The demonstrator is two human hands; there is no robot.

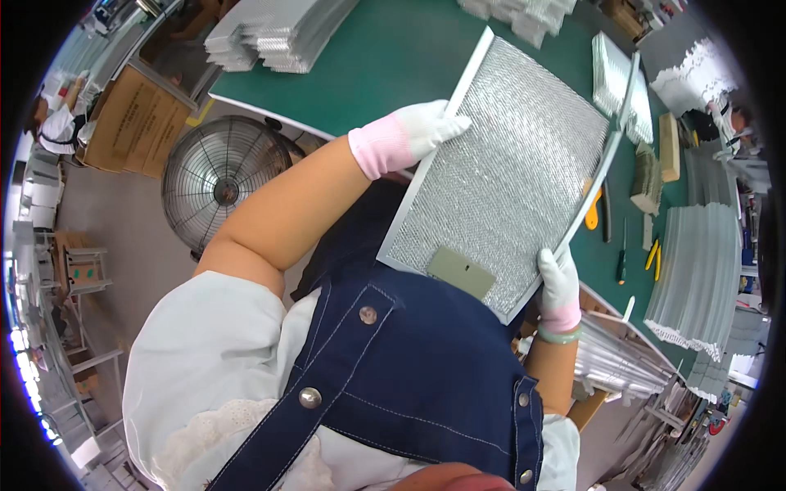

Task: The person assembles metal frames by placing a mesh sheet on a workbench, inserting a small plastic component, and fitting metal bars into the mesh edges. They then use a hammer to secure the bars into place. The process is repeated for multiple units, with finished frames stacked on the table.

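A rectangular silver mesh filter panel (508, 147) is tilted in front of my body. Metal channel runs along its left and near sides, while mesh shows bare along the far edge. My left hand (426, 131), in a white glove with a pink cuff, is closed on the left frame strip, thumb over the edge. Along the right side, a long metal frame strip (610, 155) reaches past the far corner. My right hand (559, 282), gloved alike, grips that side near the bottom corner. A grey-green plate (462, 272) lies against the mesh at the near end.
On the green table (381, 61) lie stacked mesh sheets (282, 33), an orange-handled tool (593, 211), a screwdriver (623, 254), yellow-handled pliers (654, 255) and a wooden block (669, 147). Metal strips (696, 270) pile at right. A floor fan (225, 188) stands left.
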